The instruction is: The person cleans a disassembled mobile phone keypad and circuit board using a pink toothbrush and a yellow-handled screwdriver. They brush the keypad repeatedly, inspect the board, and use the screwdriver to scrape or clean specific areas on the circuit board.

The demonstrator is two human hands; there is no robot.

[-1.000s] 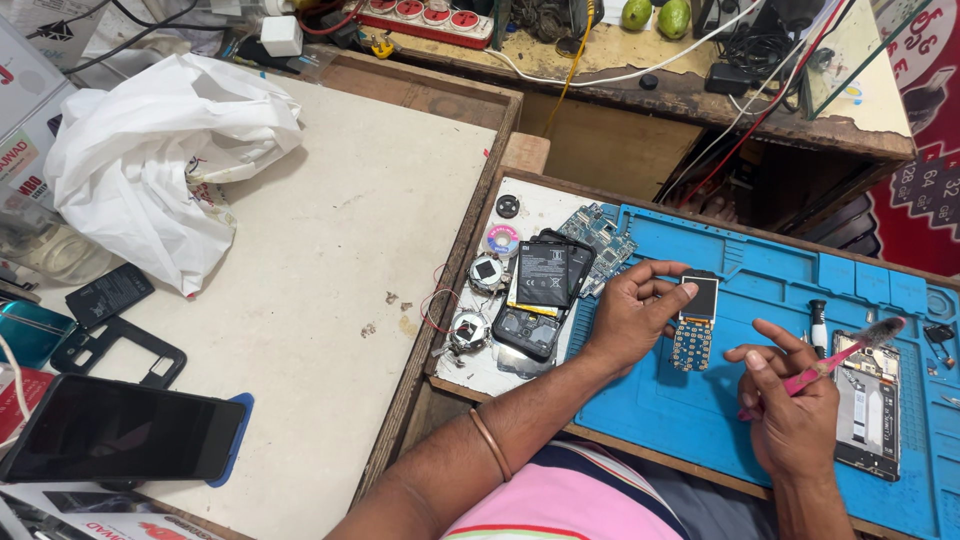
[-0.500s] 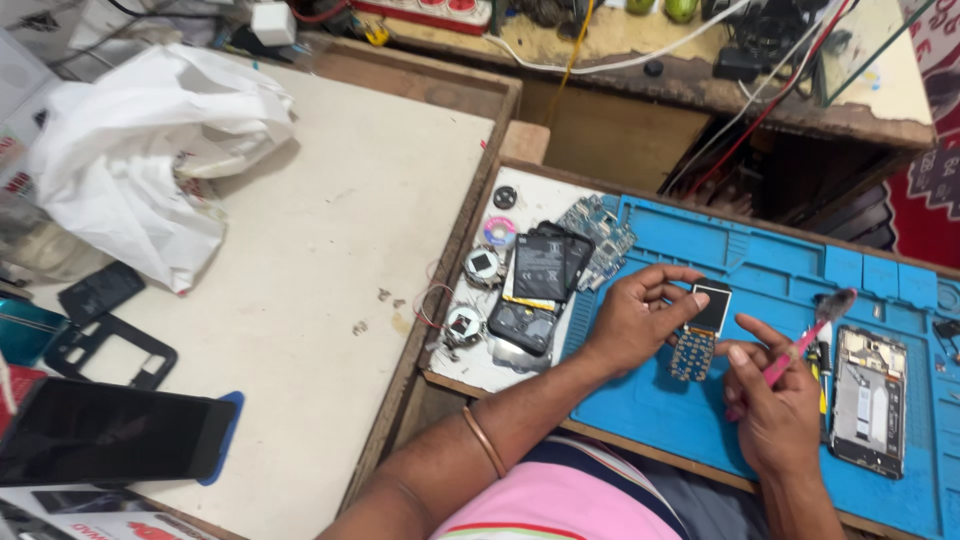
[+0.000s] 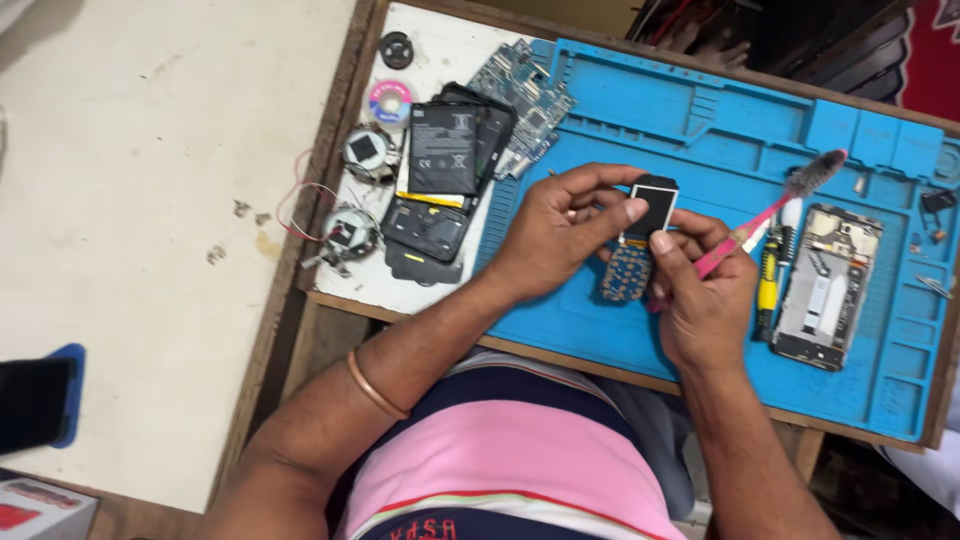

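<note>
While the left hand [image 3: 560, 235] pinches the top of a small phone circuit board [image 3: 637, 242] over the blue repair mat [image 3: 700, 130], the right hand [image 3: 705, 295] touches its side, fingers closed around a pink brush [image 3: 770, 210]. Black batteries [image 3: 445, 150] lie left.
</note>
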